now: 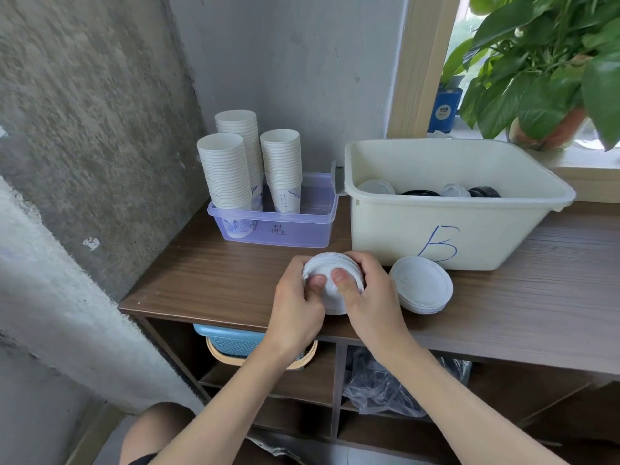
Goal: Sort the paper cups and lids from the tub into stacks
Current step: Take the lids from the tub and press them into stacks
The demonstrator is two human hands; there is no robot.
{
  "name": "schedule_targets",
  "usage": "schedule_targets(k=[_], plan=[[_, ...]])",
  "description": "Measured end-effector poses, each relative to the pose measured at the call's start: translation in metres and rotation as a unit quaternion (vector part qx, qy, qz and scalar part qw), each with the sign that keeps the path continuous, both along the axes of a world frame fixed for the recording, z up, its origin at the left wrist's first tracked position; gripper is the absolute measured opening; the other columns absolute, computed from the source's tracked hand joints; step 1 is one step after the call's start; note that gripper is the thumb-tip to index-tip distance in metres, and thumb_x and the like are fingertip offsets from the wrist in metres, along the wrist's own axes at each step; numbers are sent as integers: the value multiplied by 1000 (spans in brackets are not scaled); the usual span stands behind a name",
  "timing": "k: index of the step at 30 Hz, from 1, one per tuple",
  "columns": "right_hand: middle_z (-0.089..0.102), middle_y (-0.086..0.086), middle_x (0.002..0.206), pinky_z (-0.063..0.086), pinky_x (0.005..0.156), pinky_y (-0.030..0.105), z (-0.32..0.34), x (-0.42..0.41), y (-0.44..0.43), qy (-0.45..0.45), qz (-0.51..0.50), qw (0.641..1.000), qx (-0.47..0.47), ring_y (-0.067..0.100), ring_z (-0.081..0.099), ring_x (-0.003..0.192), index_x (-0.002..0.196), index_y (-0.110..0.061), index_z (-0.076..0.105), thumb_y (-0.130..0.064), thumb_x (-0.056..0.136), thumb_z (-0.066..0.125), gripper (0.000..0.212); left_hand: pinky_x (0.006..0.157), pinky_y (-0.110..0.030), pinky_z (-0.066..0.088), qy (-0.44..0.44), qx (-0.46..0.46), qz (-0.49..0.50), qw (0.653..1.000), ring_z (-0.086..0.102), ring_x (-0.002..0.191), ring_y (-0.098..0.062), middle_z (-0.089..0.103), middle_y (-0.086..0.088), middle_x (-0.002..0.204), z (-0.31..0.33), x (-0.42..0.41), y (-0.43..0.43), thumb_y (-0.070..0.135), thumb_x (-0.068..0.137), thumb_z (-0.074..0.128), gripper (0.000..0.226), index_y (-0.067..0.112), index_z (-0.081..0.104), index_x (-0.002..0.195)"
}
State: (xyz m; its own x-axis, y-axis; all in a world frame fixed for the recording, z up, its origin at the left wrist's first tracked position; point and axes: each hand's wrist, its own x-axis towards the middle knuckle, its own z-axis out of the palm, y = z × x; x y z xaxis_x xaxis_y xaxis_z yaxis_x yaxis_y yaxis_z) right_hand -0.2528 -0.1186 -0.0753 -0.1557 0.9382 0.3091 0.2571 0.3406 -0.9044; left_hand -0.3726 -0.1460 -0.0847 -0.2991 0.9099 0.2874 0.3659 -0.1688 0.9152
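White plastic lids, gathered into a small stack (330, 280), are sitting between two bare hands at the front edge of a dark wood-grain desk (218, 276). The left hand (297, 305) is curling around the stack's left side, and the right hand (367, 293) is wrapping the right side; both thumbs are pressing down on the top lid, so both hands are closing on the same stack. Just beside the right hand, a second stack of white lids (421, 285) is lying on the desk, tilted and leaning against a cream tub (449, 209) marked with a blue letter B. Inside the tub, a few white and black lids (419, 191) are showing above the rim. To the left of the tub, a clear purple tray (285, 229) is holding three tall stacks of white paper cups (250, 162) standing upright. A leafy green plant (550, 72) is sitting on the windowsill behind the tub. Below the desk, a blue basket (235, 342) is resting on a shelf.
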Motion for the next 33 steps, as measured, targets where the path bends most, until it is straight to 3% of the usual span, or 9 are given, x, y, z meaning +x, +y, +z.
schedule_targets(k=[4, 7, 9, 12, 17, 21, 25, 30, 33], plan=[[60, -12, 114, 39, 90, 7, 4, 11, -13, -37, 9, 999, 39, -2, 54, 105, 124, -22, 56, -28, 91, 63, 35, 83, -17, 50, -42, -17, -23, 999, 64, 96, -7, 69, 5, 100, 0, -7, 2, 9, 101, 48, 18, 22, 60, 107], [58, -8, 109, 37, 87, 6, 11, 31, -18, -30, -67, 991, 109, 0, 52, 101, 115, -16, 61, -24, 90, 64, 26, 87, -22, 51, -71, -32, -59, 995, 65, 103, -12, 71, 2, 108, -2, -11, 3, 24, 102, 50, 18, 20, 62, 115], [58, -7, 104, 41, 88, 19, 12, 49, -15, -33, -146, 981, 120, 6, 52, 99, 107, -16, 62, -21, 88, 66, 20, 83, -14, 49, -85, -44, -79, 992, 65, 103, -11, 71, 3, 109, 0, -10, 3, 28, 101, 50, 20, 21, 62, 115], [56, 2, 114, 37, 94, 41, 6, 75, -4, -122, -251, 960, 28, 28, 47, 110, 114, -15, 58, -28, 84, 68, 34, 91, -23, 50, -102, -59, -110, 987, 64, 110, -16, 71, 0, 112, -1, -3, 3, 30, 102, 50, 25, 18, 64, 118], [57, 5, 123, 36, 99, 45, 1, 92, 5, -236, -213, 942, -111, 31, 48, 116, 130, -24, 41, -42, 80, 66, 59, 105, -45, 47, -182, -70, -148, 970, 64, 116, -23, 72, -4, 117, 0, 19, 4, 39, 97, 50, 39, 13, 63, 123], [59, 1, 110, 44, 86, 37, 1, 89, 6, -111, -155, 975, -113, 23, 56, 102, 124, -19, 47, -26, 76, 75, 57, 106, -43, 46, -200, -69, -174, 962, 63, 118, -24, 71, -6, 119, -3, 16, 6, 39, 97, 52, 39, 11, 62, 123], [66, -4, 100, 44, 77, 27, 1, 79, 5, -23, -129, 989, -64, 14, 60, 94, 104, -20, 64, -15, 83, 67, 22, 99, -34, 49, -215, -70, -212, 951, 63, 116, -26, 70, -12, 120, -2, 9, 5, 28, 91, 55, 42, 3, 59, 125], [68, -13, 109, 49, 92, 29, 3, 71, 0, 51, -65, 995, -52, 6, 62, 103, 121, -22, 61, -19, 89, 63, 32, 107, -45, 45, -208, -59, -213, 953, 61, 119, -31, 68, -15, 122, -3, 7, 8, 27, 90, 59, 45, 2, 59, 127], [68, -12, 116, 49, 97, 34, 4, 69, -2, 78, -14, 996, -45, 6, 62, 110, 127, -23, 59, -26, 93, 61, 34, 107, -44, 44, -200, -48, -209, 956, 58, 122, -32, 66, -14, 127, -1, 8, 7, 48, 83, 72, 62, 10, 59, 129]])
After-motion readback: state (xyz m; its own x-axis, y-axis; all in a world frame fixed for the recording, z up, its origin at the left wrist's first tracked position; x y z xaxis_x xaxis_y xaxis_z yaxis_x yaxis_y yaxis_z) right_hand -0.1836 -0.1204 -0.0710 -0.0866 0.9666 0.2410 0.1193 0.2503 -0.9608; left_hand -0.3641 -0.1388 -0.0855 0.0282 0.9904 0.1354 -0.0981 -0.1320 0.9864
